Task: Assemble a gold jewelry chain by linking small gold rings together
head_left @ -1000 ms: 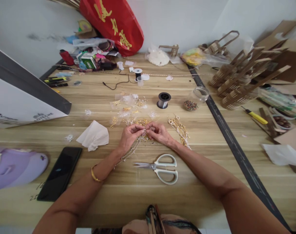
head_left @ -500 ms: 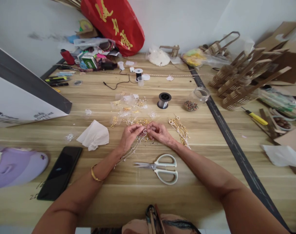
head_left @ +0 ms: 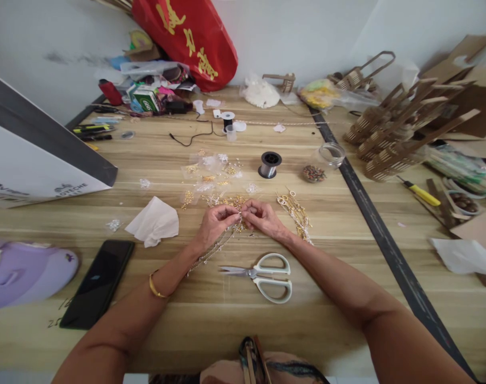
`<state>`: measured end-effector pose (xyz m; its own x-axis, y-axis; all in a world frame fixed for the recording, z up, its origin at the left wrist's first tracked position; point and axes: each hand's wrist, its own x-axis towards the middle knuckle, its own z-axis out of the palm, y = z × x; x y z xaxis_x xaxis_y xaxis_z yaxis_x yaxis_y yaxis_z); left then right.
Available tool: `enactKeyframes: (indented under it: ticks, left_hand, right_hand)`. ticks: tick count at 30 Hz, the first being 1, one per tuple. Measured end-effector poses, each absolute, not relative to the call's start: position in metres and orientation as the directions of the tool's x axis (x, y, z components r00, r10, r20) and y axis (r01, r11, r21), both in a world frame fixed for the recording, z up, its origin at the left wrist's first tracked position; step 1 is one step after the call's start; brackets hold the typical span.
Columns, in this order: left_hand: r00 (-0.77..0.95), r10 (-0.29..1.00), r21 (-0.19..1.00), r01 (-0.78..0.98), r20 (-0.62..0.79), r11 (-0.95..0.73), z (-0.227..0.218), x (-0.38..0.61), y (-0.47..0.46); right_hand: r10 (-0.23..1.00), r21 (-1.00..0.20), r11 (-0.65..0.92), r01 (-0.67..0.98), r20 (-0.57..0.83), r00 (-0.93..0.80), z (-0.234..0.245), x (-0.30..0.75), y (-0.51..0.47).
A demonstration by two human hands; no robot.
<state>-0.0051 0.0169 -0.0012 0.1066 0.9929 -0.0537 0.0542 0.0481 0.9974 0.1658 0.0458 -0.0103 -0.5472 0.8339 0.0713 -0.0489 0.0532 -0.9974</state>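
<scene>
My left hand (head_left: pixel 217 226) and my right hand (head_left: pixel 262 217) meet at their fingertips over the table, each closed in a pinch. A silvery beaded chain (head_left: pixel 211 253) runs up from the table to the fingers of my left hand. Whatever tiny piece lies between the right fingertips is hidden by the fingers. Just beyond and under the hands is a heap of gold beads (head_left: pixel 235 201). Scissors with white handles (head_left: pixel 253 273) lie below the hands. Gold and silver chains with rings (head_left: pixel 294 213) lie to the right of my right hand.
Small bags of beads (head_left: pixel 207 173) lie beyond the hands, with a wire spool (head_left: pixel 269 165) and a bead jar (head_left: pixel 321 165) farther right. At left are a crumpled tissue (head_left: pixel 154 221) and a phone (head_left: pixel 98 282). Small wooden baskets (head_left: pixel 381 138) stand at right.
My left fingertips have shifted slightly right, up against the right ones. A small ring-shaped piece that showed between the fingers is now covered. The other things have stayed in place.
</scene>
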Motion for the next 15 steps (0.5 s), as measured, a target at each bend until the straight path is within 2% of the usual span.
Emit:
enactKeyframes:
  ticks: [15]
  left_hand:
    - [0.075, 0.996, 0.996, 0.085, -0.042, 0.035, -0.0038, -0.0059, 0.0184]
  right_hand:
    - [0.826, -0.997, 0.037, -0.063, 0.066, -0.56, -0.0117, 0.1654, 0.046]
